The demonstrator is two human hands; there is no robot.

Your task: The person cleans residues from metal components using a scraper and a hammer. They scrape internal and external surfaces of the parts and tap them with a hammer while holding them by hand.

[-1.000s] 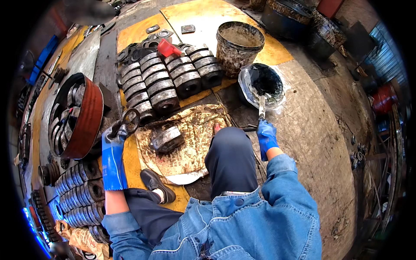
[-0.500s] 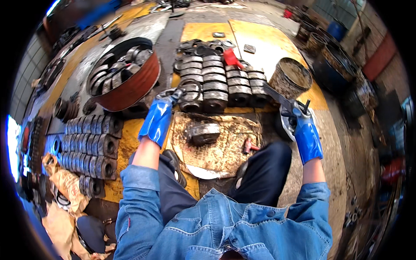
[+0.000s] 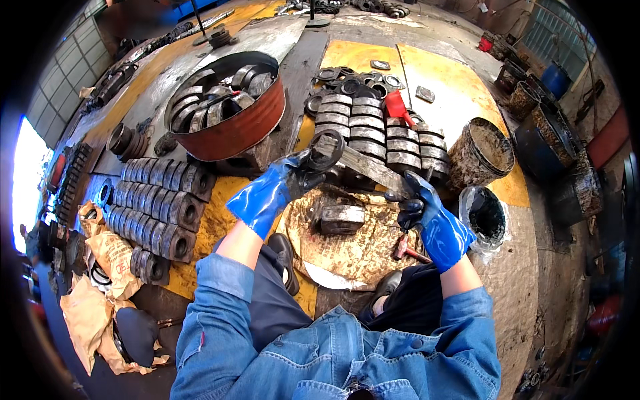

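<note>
My left hand [image 3: 277, 190], in a blue rubber glove, grips a dark round ring [image 3: 335, 150] and holds it up above the mat. Closed around a long flat strip [image 3: 377, 173] is my gloved right hand [image 3: 427, 217]. The strip reaches leftward, its far end overlapping the ring; whether they touch I cannot tell. Below both hands, a thick dark metal block with a shiny face [image 3: 343, 219] rests on a stained, yellowish mat [image 3: 333, 257]. A hammer with a red head [image 3: 403, 248] lies at the mat's right side.
Rows of metal cylinders [image 3: 367, 120] stand ahead, with a red scoop-like piece [image 3: 398, 107] on them. A red-sided tub [image 3: 233, 130] of rings is at left, above more stacked cylinders [image 3: 160, 207]. At right are a crusted bucket [image 3: 483, 150] and a plastic-lined pail [image 3: 485, 220].
My right hand has swung left from the lined pail, bringing the strip to the ring. The left hand keeps the ring, now nearer the strip. The view has shifted too.
</note>
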